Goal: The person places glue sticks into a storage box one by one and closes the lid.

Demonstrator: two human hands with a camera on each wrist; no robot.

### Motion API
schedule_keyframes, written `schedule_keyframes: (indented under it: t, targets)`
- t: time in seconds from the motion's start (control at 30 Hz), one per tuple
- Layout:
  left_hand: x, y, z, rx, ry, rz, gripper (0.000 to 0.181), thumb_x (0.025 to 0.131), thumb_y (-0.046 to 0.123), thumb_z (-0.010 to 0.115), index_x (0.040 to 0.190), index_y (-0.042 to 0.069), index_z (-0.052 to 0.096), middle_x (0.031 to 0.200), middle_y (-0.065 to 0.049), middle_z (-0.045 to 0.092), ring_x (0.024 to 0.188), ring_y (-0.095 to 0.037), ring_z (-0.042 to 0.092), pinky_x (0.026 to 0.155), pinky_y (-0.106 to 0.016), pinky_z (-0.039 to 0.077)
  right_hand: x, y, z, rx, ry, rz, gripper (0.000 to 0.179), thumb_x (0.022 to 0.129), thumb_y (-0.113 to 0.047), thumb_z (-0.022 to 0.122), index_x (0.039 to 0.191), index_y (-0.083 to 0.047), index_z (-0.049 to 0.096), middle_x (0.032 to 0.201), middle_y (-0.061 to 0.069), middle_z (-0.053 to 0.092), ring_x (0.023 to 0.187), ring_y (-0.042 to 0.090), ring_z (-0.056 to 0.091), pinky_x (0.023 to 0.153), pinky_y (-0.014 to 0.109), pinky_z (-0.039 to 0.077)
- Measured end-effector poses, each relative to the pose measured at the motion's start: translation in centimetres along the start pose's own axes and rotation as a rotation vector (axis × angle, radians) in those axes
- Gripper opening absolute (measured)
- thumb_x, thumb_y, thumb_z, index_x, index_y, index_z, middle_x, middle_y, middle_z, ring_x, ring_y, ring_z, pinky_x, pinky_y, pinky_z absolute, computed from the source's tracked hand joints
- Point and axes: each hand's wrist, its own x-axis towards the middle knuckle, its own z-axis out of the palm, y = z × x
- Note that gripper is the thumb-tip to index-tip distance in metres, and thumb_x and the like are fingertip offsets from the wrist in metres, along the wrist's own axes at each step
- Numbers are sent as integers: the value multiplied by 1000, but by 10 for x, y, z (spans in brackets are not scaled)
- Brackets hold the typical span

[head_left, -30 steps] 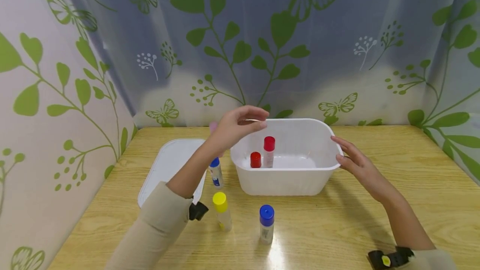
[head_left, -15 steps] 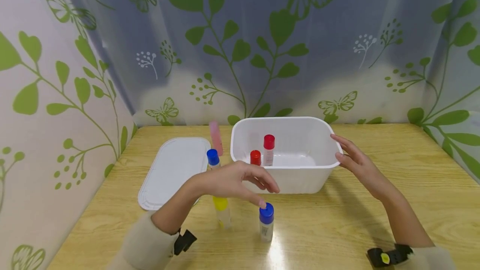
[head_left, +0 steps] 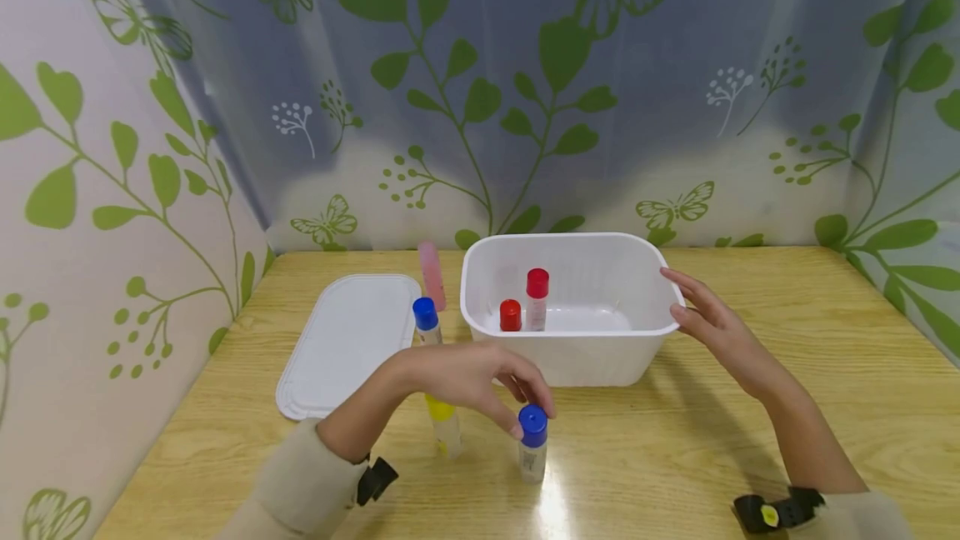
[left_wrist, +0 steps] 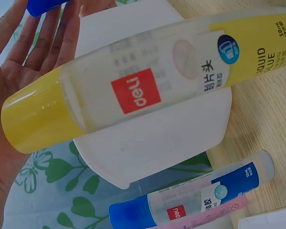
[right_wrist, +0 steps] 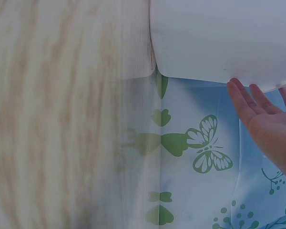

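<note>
In the head view, my left hand [head_left: 476,377] pinches the blue cap of an upright liquid glue bottle [head_left: 532,461] between thumb and fingertips. The cap [left_wrist: 42,5] peeks in at the top of the left wrist view. My right hand [head_left: 720,332] rests with extended fingers against the right rim of a white plastic bin [head_left: 577,361]; its fingers [right_wrist: 243,100] touch the rim in the right wrist view. Inside stand two red-capped bottles, one taller [head_left: 537,298], one shorter [head_left: 510,317]. A yellow-capped liquid glue bottle [left_wrist: 133,90] stands close by my left hand, partly hidden in the head view.
Another blue-capped glue bottle [head_left: 426,319] stands left of the bin, partly behind my left hand. Behind it is a slim pink item [head_left: 432,276]. A white lid [head_left: 348,340] lies flat at left on the wooden table [head_left: 825,340]. Patterned curtains [head_left: 480,65] enclose the back and sides.
My left hand has come from over the bin's left rim down toward the front, to the blue-capped glue bottle, and its fingers have closed about the cap. The right hand has stayed on the rim.
</note>
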Motion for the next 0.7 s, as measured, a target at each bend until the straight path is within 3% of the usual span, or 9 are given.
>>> schedule_keyframes:
  t: [0.4,0.7]
  targets:
    - [1,4,0,-30,8,-19,27,83,1,66,110,-3,61,102,0,63,97,-8,58,89,-26,44,1,0,0,8,-1,2,49,101,-20,35,148,-21,18,149,19,8,128,39,21,96,64,20]
    - [2,19,-9,40,82,-6,28,83,5,68,110,1,62,98,3,64,93,-7,60,85,-25,46,0,0,0,1,-3,0,49,101,-19,35,148,-22,18,149,18,8,128,36,22,97,62,22]
